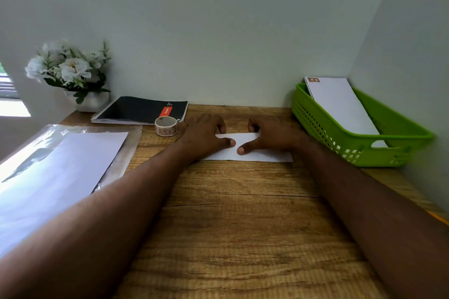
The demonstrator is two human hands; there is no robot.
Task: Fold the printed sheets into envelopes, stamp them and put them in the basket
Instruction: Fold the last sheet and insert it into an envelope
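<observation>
Head view: left hand (206, 136) and right hand (269, 137), spread flat, pressing folded sheet (255, 152) on counter (230, 213). Risk: uneven pressure slides layers, skewing crease.

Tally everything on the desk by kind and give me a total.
Folded sheet under both hands: 1
Stamped envelope in basket: 1
Green basket: 1
Flat sheets in plastic sleeve: 1 stack
Stamp roll: 1
Spiral notebook: 1
Flower pot: 1
Total: 7

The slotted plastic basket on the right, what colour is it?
Bright lime green, seen clearly in the head view.
</observation>
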